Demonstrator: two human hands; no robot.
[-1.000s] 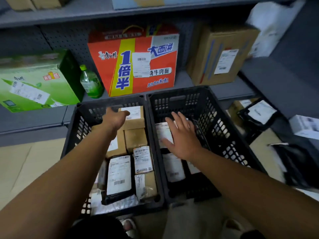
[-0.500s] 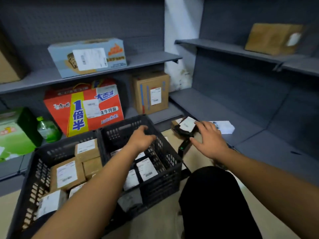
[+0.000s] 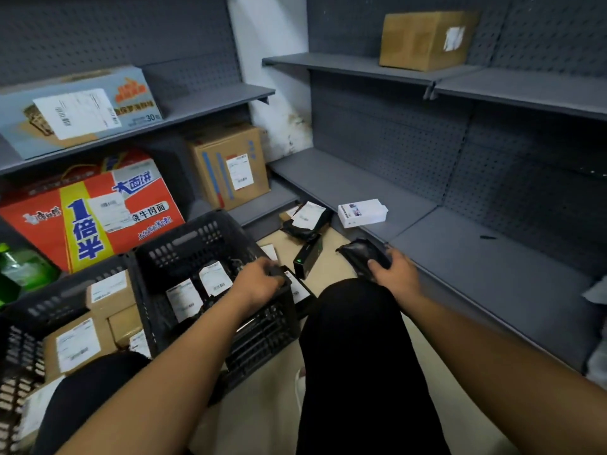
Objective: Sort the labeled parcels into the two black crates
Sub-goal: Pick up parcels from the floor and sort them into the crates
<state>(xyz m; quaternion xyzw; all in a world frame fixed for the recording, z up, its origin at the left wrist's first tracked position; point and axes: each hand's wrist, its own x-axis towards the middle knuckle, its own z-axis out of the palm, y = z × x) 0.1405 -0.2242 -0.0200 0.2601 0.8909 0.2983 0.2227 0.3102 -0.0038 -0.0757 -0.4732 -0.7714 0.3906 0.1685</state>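
Two black crates stand side by side on the floor. The left crate (image 3: 23,326) holds brown labeled boxes (image 3: 77,343). The right crate (image 3: 262,336) holds dark labeled bags (image 3: 197,290). My left hand (image 3: 258,284) grips the right crate's near right corner rim. My right hand (image 3: 392,274) holds a black plastic parcel (image 3: 359,254) just above the floor by the lower shelf edge. More parcels (image 3: 307,218) with white labels lie in the floor corner beyond.
A small black device with a green light (image 3: 307,259) stands on the floor. A white box (image 3: 361,213) lies on the low grey shelf (image 3: 476,257). Large cartons (image 3: 88,211) and a brown box (image 3: 230,165) fill the left shelves. My knee (image 3: 354,323) is between the crate and shelf.
My view swung right from the crates to the corner. My right hand left the right crate, reached to the floor pile and took a black parcel. My left hand moved to the crate rim.
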